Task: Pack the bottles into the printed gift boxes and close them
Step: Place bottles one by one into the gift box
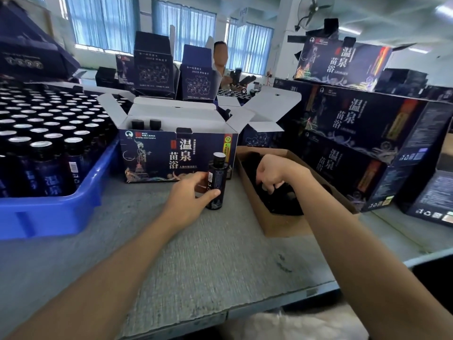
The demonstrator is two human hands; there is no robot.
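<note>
Your left hand [188, 195] is wrapped around a dark bottle [217, 179], thumb across its front and fingers behind, and the bottle stands upright on the grey table [196, 253], just in front of the open gift box [157, 158]. That box has its white flaps up, and two black bottle caps [137, 124] show inside at its left end. Your right hand [274, 174] is down in the brown cardboard box [269, 224] to the right, knuckles up and fingers curled among dark items; I can't tell whether they're gripping anything in there. Off to your left, the blue crate [56, 212] is packed with rows of silver-topped bottles [44, 133]. On your right, closed gift boxes [367, 123] sit stacked, printed sides facing you. The cardboard box lies between that stack and the open gift box, close beside both.
</note>
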